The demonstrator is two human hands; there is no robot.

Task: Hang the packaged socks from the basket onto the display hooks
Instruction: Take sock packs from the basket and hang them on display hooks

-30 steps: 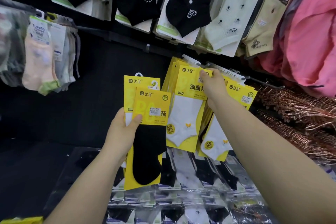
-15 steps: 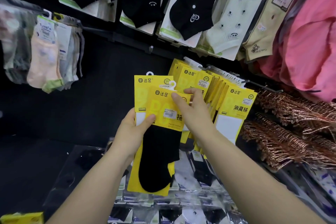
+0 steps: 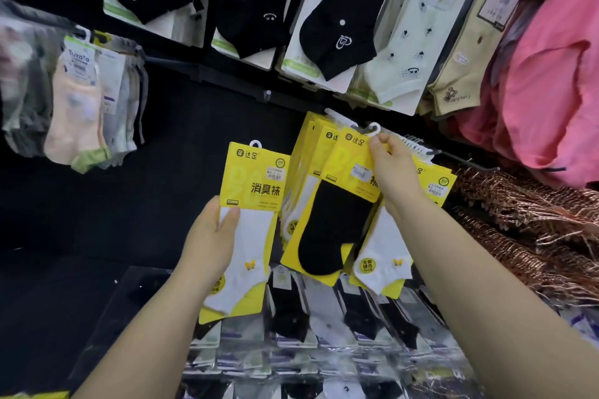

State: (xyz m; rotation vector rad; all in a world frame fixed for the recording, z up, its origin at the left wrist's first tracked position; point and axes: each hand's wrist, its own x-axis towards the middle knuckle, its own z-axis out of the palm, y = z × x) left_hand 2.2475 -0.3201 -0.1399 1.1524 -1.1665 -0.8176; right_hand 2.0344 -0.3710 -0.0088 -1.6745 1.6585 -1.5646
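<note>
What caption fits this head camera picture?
Right hand pinches a black sock pack beside the hung yellow packs; left hand holds a white sock pack.

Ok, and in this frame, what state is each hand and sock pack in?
left hand: grips the white-sock pack by its left edge.
white-sock pack: upright, held off the hooks, not hung.
right hand: pinches the black-sock pack's top.
black-sock pack: tilted, its hanger loop level with the hung packs' tops; hung or not, unclear.
hung yellow packs: hanging behind it.
</note>
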